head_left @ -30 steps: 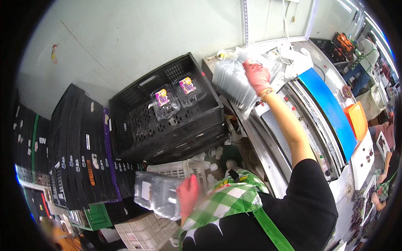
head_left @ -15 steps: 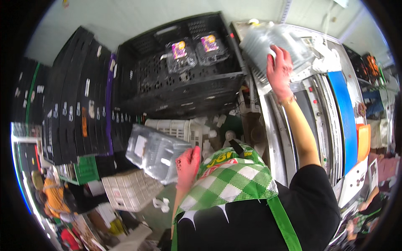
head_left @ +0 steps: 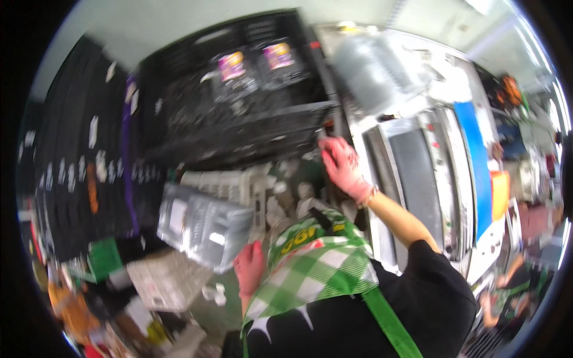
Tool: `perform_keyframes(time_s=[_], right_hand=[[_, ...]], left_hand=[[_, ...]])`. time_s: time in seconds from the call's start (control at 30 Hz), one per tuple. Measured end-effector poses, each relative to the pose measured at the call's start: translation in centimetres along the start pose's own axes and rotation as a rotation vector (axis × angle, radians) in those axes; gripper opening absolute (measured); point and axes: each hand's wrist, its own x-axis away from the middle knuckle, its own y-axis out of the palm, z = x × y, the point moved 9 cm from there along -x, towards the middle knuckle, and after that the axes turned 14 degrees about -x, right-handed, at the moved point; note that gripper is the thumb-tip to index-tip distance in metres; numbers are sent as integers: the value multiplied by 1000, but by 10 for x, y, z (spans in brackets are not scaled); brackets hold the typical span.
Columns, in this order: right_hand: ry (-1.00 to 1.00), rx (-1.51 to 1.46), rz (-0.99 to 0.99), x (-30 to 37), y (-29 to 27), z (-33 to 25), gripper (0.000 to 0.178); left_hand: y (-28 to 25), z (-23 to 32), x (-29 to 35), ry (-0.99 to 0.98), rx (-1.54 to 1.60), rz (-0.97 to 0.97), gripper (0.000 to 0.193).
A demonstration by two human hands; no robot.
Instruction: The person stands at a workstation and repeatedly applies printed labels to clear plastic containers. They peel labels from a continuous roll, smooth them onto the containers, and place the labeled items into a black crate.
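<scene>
My right hand (head_left: 345, 167), in a pink glove, is at the near right corner of a large black crate (head_left: 268, 116). Its fingers are loosely bent and slightly apart, and nothing shows in them. My left hand (head_left: 249, 267), also gloved in pink, is closed beside the lower right edge of clear plastic clamshell containers (head_left: 203, 227); what it holds, if anything, is hidden. Two clear packs, one (head_left: 233, 71) left of the other (head_left: 279, 62), with purple and yellow labels, stand in the black crate. A stack of clear plastic containers (head_left: 373, 74) lies on the metal table at the right.
Tall stacks of black crates (head_left: 77, 155) rise at the left. White plastic baskets (head_left: 164, 280) stand low at the left, near a green crate (head_left: 104, 259). Trays and a blue board (head_left: 474, 167) stand along the right table. Another person (head_left: 510, 280) is at the far right.
My right hand has left the stack of clear containers and come down and left to the crate's corner. My left hand has shifted down from the clamshells' edge. The whole view has swung slightly.
</scene>
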Motion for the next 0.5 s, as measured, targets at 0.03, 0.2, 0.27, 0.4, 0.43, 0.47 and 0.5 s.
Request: perform_keyframes(time_s=[0.03, 0.2, 0.27, 0.4, 0.43, 0.47, 0.5], right_hand=[[-116, 55, 130, -22, -38, -2, 25], [-203, 679, 565, -108, -241, 25, 35], [226, 509, 531, -124, -330, 83, 32], [503, 810, 218, -126, -405, 134, 47], [530, 977, 133, -121, -416, 164, 51], [714, 1081, -60, -109, -414, 202, 70], [876, 1065, -169, -101, -402, 199, 83]], left_hand=[[6, -1, -7, 0, 49, -45, 32], [11, 55, -39, 162, -26, -153, 32], [17, 68, -48, 163, -11, -188, 31], [27, 123, -55, 226, -85, -213, 30], [27, 144, -50, 242, -171, -247, 30], [31, 158, -50, 252, -253, -274, 30], [39, 155, -52, 226, -133, -276, 31]])
